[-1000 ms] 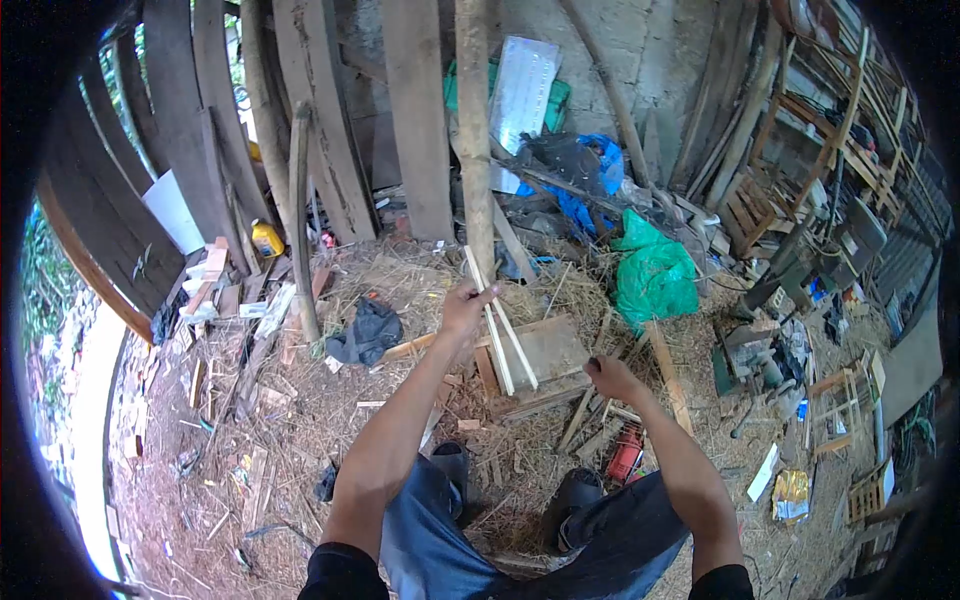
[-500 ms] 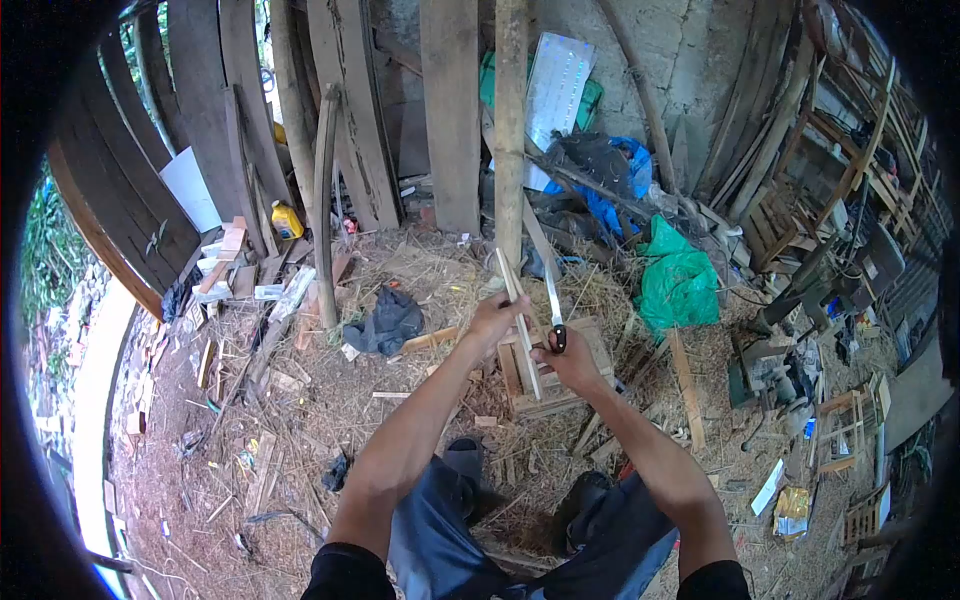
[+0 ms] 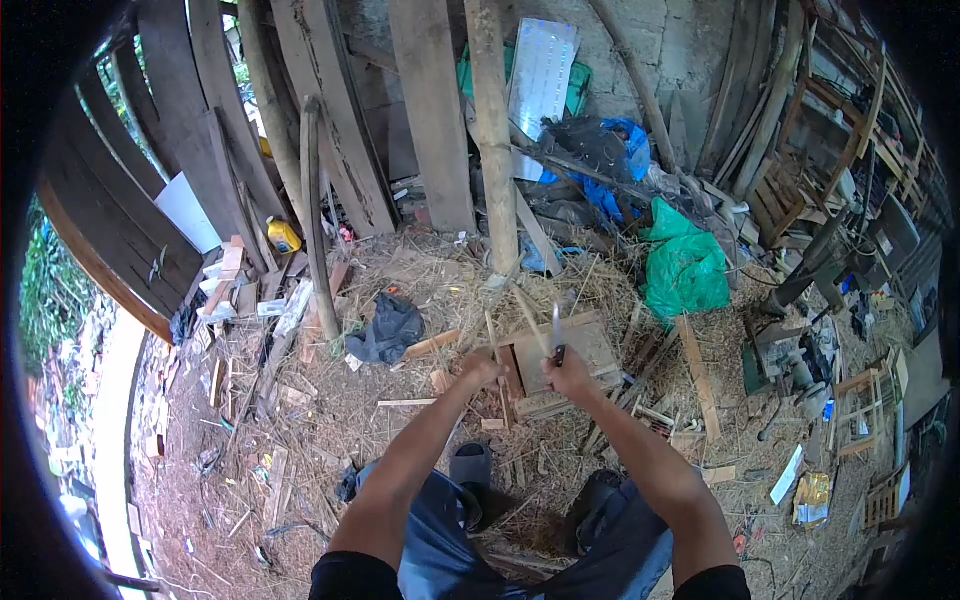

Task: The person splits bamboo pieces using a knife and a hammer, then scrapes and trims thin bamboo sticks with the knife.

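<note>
The knife (image 3: 557,328) juts forward from the right hand (image 3: 567,370).

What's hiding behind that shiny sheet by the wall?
Something green peeks out on both sides of the shiny sheet, with the grey wall behind. The sheet covers its middle, so I can't tell what it is.

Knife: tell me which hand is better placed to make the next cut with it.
Right, most likely. The right hand has the knife in its grip, blade pointing up, while the left hand is taken up with a thin stick.
</note>
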`<state>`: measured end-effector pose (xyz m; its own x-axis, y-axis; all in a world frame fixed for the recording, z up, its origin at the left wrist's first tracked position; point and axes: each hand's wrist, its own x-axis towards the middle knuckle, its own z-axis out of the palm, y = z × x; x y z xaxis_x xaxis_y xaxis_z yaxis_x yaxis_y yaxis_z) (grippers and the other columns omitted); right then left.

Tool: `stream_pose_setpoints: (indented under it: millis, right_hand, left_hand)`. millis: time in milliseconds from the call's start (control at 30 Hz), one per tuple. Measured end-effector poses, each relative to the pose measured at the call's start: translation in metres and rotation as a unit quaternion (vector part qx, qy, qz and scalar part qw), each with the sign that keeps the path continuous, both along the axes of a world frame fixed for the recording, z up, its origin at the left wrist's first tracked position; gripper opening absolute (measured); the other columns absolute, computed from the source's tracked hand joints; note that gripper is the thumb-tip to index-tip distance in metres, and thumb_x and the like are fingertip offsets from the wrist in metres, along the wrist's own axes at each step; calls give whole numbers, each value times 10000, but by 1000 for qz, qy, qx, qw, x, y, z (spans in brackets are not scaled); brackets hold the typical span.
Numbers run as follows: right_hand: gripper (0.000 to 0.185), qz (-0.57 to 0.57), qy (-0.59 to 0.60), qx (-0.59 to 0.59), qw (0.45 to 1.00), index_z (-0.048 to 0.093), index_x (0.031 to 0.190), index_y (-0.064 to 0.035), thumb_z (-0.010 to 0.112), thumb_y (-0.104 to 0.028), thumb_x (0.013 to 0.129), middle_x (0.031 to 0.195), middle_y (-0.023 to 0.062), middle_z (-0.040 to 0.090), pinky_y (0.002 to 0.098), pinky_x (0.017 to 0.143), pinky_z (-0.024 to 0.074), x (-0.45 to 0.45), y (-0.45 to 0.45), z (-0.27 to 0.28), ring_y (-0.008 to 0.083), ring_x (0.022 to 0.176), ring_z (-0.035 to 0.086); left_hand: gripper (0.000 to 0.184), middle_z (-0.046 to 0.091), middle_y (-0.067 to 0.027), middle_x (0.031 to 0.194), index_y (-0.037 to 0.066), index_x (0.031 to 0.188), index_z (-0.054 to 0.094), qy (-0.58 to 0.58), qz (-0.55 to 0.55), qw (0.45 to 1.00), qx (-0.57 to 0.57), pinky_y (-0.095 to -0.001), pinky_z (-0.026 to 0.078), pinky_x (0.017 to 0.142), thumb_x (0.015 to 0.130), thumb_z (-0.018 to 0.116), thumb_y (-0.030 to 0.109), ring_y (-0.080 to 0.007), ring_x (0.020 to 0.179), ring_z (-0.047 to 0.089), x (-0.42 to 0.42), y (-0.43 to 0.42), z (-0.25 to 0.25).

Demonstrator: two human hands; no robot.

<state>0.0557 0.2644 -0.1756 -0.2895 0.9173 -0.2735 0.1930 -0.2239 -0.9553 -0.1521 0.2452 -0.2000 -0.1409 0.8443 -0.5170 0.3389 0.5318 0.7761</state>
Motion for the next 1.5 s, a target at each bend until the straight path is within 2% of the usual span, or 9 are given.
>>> stream_pose_setpoints:
  millis: [200, 333, 467, 700, 800, 867, 1233, 1367, 1500]
  right_hand:
    - [263, 46, -243, 103, 964, 581, 898, -19, 622, -259, 797, 863, 210, 624, 435, 733, 487, 0, 10, -18, 396, 823, 603]
    - [175, -36, -203, 139, 969, 601, 875, -40, 683, -164, 783, 768, 91, 624, 328, 666, 477, 11, 17, -9, 221, 696, 601]
    - [115, -53, -143, 102, 983, 587, 839, -40, 676, -80, 777, 723, 58, 594, 314, 614, 471, 20, 23, 6, 182, 659, 576]
    - [202, -23, 78, -7, 997, 539, 902, -22, 684, -76, 771, 789, 75, 578, 343, 606, 541, 38, 27, 38, 177, 702, 592]
    - [161, -12, 112, -9, 994, 519, 931, -29, 643, -43, 830, 847, 46, 569, 328, 650, 565, 39, 20, 71, 164, 749, 589]
    - [168, -26, 165, 6, 986, 517, 938, -24, 645, -43, 830, 886, 60, 572, 326, 691, 572, 37, 11, 92, 173, 767, 599]
    - [287, -98, 103, 174, 974, 531, 936, -28, 527, -315, 930, 685, 39, 552, 263, 456, 375, 54, -10, 189, 98, 485, 430]
    - [320, -161, -16, 448, 879, 538, 867, 11, 567, -308, 885, 596, 134, 507, 414, 511, 383, 66, -12, 174, 289, 480, 459]
    - [183, -143, -169, 474, 852, 571, 770, 5, 559, -155, 858, 531, 83, 516, 325, 476, 360, 79, -27, 156, 193, 469, 440]
  left_hand:
    - [405, 657, -198, 868, -48, 979, 611, 201, -29, 979, -15, -410, 521, 647, 736, 693, 266, -322, 800, 652, 21, 26, -27]
    - [364, 653, -205, 896, 1, 976, 641, 280, -78, 950, 114, -457, 483, 740, 719, 660, 257, -369, 827, 634, 24, 38, -81]
    - [283, 638, -220, 875, 54, 999, 635, 68, 34, 995, 64, -430, 481, 719, 774, 554, 206, -368, 810, 622, 9, 44, -138]
    - [299, 654, -139, 988, 12, 1052, 622, 291, -90, 952, 37, -350, 498, 776, 811, 585, 186, -300, 892, 630, 23, 43, -18]
    - [279, 650, -123, 987, 14, 1057, 605, 245, -157, 942, 167, -326, 504, 748, 865, 579, 215, -252, 878, 635, 35, 29, 59]
    - [268, 643, -101, 922, 7, 1039, 585, -134, -86, 981, 113, -290, 507, 679, 891, 583, 230, -181, 787, 626, 55, 12, 116]
    - [171, 585, -59, 917, 30, 1041, 546, -242, -81, 939, 232, -256, 465, 650, 887, 587, 92, -120, 777, 565, 100, -44, 213]
    - [152, 548, -40, 881, 12, 1043, 508, -406, -4, 894, 189, -237, 421, 599, 918, 520, 99, -102, 711, 522, 106, -50, 204]
    - [196, 446, 14, 759, 3, 1042, 511, -405, -26, 897, 174, -207, 310, 494, 971, 435, 170, -65, 557, 367, 107, -49, 197]
